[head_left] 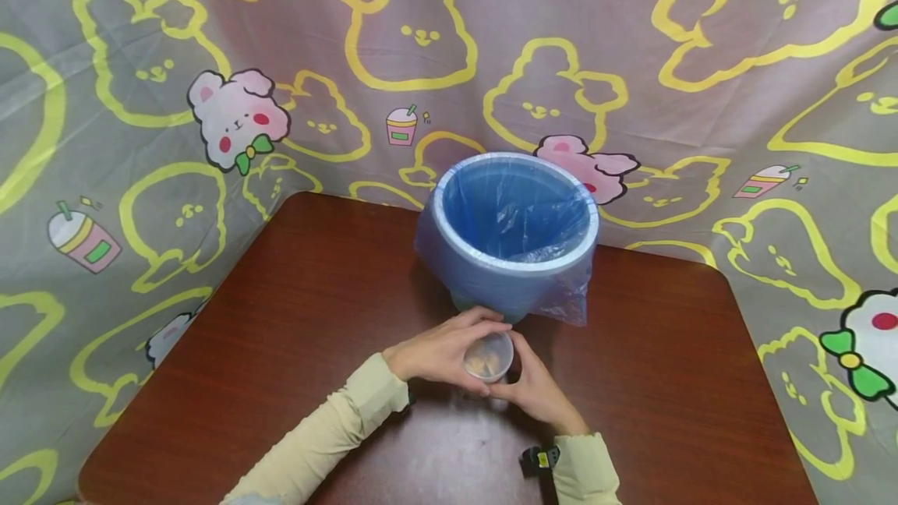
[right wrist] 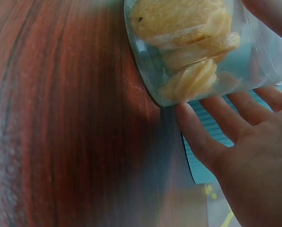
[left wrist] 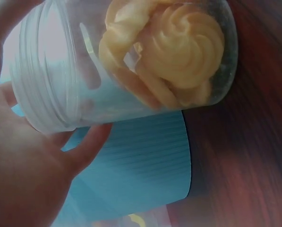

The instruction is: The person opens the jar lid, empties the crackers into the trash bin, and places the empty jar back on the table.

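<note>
- The left hand [head_left: 438, 353] curls its fingers and thumb around the top of a small clear plastic jar [head_left: 488, 357], gripping it from the left side.
- The right hand [head_left: 536, 392] cups the same jar from the right; its fingers are only gently bent, lying along the jar's wall, with the thumb near the rim.
- The jar has no lid on and stands on the table between the two hands, its open mouth facing up in the head view.
- Inside the jar lie pale yellow swirl-shaped cookies [left wrist: 178, 45], stacked toward its bottom; the right wrist view shows them [right wrist: 192, 47] pressed against the clear wall.
- Just behind the hands stands a round bin [head_left: 515, 267] lined with a blue plastic bag [head_left: 519, 213].
- Everything rests on a dark reddish wooden table [head_left: 281, 318].
- A grey cloth with yellow cartoon outlines [head_left: 421, 37] hangs behind and around the table.
</note>
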`<state>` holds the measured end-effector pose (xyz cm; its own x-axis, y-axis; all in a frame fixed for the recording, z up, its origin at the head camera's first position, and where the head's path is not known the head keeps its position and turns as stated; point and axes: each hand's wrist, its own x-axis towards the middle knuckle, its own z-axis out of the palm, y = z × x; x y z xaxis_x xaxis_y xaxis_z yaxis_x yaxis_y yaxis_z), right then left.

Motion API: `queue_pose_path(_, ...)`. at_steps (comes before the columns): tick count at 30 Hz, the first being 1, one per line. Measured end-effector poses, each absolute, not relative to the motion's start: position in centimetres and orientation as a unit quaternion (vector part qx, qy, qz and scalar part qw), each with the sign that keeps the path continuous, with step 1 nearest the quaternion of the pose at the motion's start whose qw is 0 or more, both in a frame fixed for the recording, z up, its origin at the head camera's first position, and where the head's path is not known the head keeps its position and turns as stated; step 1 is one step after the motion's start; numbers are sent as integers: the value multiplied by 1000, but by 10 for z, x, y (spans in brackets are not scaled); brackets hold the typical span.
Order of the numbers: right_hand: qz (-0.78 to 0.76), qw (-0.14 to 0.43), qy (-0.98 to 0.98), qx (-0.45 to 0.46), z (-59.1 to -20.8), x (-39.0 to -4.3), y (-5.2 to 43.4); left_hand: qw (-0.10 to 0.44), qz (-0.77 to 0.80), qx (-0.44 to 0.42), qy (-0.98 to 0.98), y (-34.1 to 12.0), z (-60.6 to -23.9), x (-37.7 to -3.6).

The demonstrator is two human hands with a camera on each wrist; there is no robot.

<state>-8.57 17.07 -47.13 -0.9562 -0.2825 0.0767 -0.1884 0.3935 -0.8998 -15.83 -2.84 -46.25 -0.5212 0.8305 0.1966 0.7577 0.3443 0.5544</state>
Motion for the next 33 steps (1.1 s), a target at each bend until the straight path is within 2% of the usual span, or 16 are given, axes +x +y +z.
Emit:
queue_pose_path(7, -531, 47, 833, -147, -473, -86, 172, 56, 291, 485, 823, -27, -460, -156)
queue_pose_path(14, -516, 32, 844, -146, -507, -96, 180, 41, 267, 483, 833, -24, -458, -155)
queue_pose_path(33, -515, 23, 842, -158, -507, -96, 179, 16, 253, 487, 836, -22, -458, -153)
